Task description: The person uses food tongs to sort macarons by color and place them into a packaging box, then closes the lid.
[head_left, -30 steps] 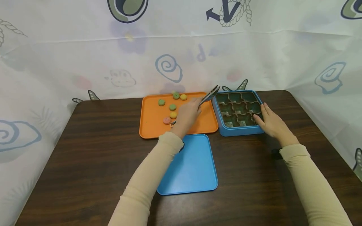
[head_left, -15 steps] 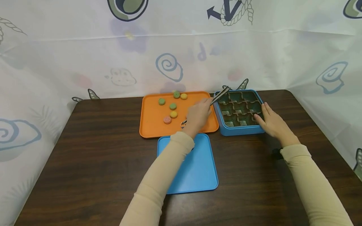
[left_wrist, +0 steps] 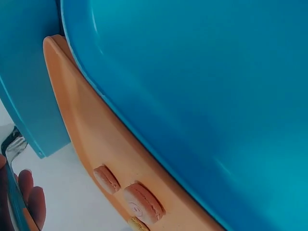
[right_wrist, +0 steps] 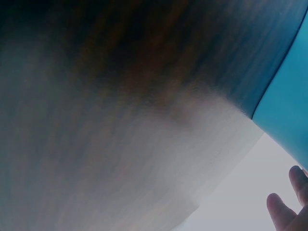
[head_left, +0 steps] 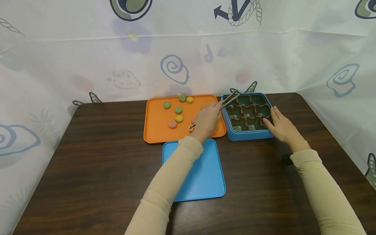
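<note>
My left hand [head_left: 207, 119] grips metal tongs [head_left: 230, 100] above the right part of an orange tray [head_left: 155, 133]. The tongs' tips stand apart over the back left compartment of a blue box [head_left: 249, 134] with a dark, divided insert. I see nothing between the tips. Several small macarons lie on the orange tray, among them a green macaron [head_left: 178, 110], a yellow macaron [head_left: 179, 118] and a pink macaron [head_left: 172, 124]. In the left wrist view, pink macarons show, one of them a pink macaron [left_wrist: 144, 202]. My right hand [head_left: 285, 130] rests on the box's right side, fingers extended.
A flat blue tray [head_left: 202, 182] lies in front of the orange tray, close to its near edge. All stand on a dark wooden table [head_left: 97, 169], with a printed white cloth [head_left: 117, 58] hanging behind it.
My left hand has moved right with the tongs, from over the orange tray to the box's left edge. The tongs' tips have spread apart. My right hand stays in place.
</note>
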Demonstrator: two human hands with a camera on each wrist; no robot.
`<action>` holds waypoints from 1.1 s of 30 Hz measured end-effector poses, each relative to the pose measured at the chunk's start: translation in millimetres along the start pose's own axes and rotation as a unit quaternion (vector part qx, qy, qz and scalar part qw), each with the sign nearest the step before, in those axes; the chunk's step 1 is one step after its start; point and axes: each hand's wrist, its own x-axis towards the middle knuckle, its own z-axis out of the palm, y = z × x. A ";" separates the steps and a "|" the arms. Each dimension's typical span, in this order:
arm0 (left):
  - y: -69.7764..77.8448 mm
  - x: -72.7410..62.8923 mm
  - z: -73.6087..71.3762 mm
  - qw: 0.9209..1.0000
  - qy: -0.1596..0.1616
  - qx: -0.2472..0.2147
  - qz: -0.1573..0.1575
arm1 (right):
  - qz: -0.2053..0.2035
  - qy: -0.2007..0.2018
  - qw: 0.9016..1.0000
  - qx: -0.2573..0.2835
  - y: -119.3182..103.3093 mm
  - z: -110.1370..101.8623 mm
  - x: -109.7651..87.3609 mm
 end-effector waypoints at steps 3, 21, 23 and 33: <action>-0.5 -1.0 1.3 1.000 0.000 -0.003 0.000 | 0.001 -0.004 1.000 0.000 0.4 0.4 -0.2; -6.2 -15.9 -12.3 0.999 0.000 -0.040 0.013 | -0.003 0.005 1.000 -0.004 -1.7 0.1 -0.8; -8.7 -20.5 -16.0 0.999 0.006 -0.044 0.024 | -0.003 0.005 1.000 -0.006 -2.1 0.1 -0.5; -39.8 -41.5 -23.0 0.996 0.060 -0.031 0.053 | -0.003 -0.009 1.000 -0.009 -0.4 0.2 -0.2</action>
